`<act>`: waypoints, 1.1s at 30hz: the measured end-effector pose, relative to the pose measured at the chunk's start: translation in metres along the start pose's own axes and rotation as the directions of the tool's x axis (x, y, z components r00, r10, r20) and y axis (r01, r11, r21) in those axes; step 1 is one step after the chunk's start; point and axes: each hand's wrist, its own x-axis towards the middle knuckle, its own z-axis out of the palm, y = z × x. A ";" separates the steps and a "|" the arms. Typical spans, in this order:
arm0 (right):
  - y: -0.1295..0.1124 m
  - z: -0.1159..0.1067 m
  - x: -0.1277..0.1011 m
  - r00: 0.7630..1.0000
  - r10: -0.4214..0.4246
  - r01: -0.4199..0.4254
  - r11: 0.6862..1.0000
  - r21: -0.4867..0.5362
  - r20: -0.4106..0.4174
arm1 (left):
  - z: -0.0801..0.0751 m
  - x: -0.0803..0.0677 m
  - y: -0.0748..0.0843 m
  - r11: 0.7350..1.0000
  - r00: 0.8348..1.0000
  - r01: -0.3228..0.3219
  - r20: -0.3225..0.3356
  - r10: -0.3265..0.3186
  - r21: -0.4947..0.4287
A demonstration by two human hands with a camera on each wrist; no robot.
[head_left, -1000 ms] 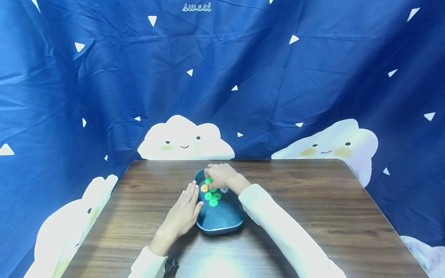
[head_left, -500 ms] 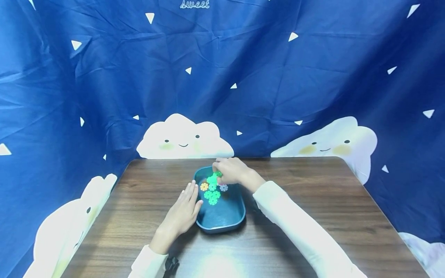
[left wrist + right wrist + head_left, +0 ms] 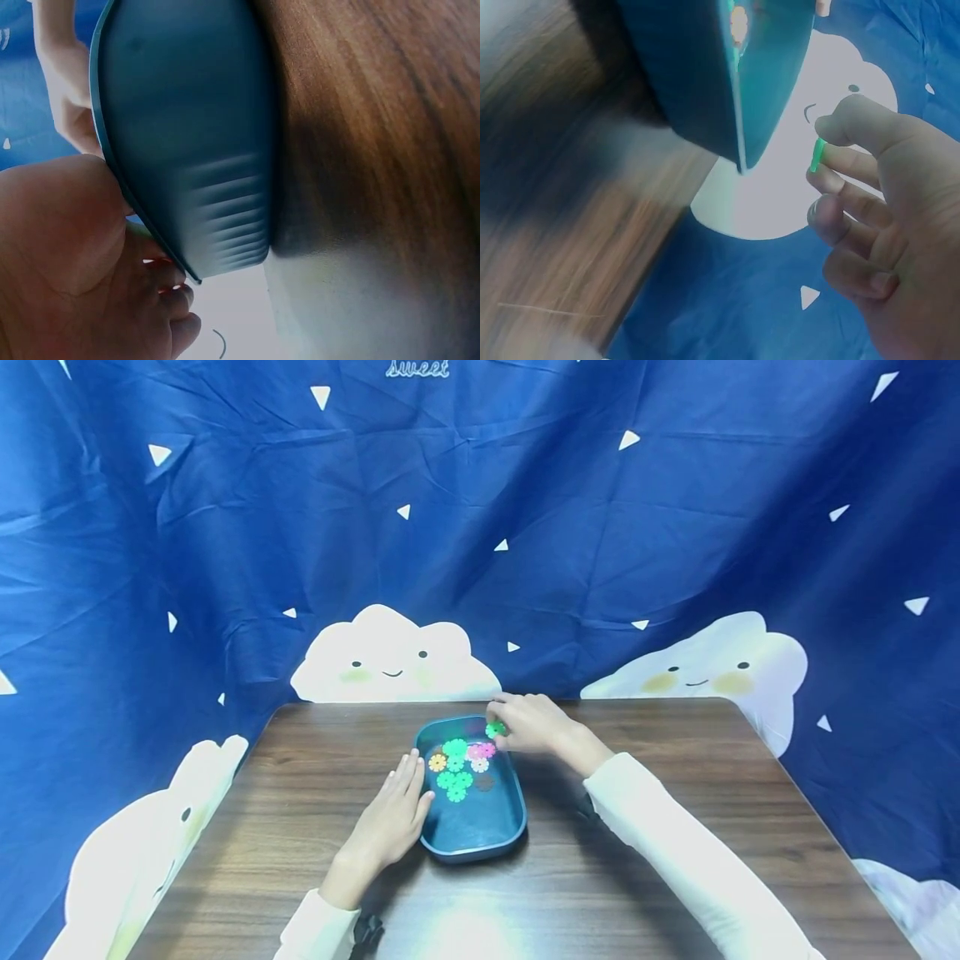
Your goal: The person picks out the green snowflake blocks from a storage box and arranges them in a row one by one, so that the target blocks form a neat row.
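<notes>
Fingertips (image 3: 832, 129) of the right hand (image 3: 531, 725) are pinched on a green, flower-shaped plastic disc (image 3: 495, 730), below the frame's centre, by the upper right corner of an oblong teal plastic tray (image 3: 472, 853). Light, stiff and perhaps slippery handling may be expected of the disc, best taken by opposite edges. The left hand (image 3: 390, 814) is laid, fingers straight, against the tray's left rim. Compared with half a second ago, disc and right hand have been shifted rightward, and pink discs (image 3: 487, 749) are more fully exposed.

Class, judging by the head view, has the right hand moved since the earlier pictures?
Yes: the right hand has moved rightward, judged against the printed cloud behind the tray.
</notes>
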 end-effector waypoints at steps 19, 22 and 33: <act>0.041 0.014 -0.040 0.986 0.112 -0.105 0.992 0.065 -0.122 | 0.001 0.000 0.000 1.000 1.000 0.005 -0.003 -0.005 -0.013; 0.045 0.017 -0.045 0.983 0.122 -0.114 0.991 0.069 -0.135 | 0.001 -0.001 -0.001 1.000 1.000 0.002 -0.008 -0.002 -0.012; 0.065 0.038 -0.053 0.973 0.204 -0.192 0.975 0.114 -0.111 | 0.002 -0.001 0.000 1.000 0.999 -0.015 -0.030 0.014 -0.018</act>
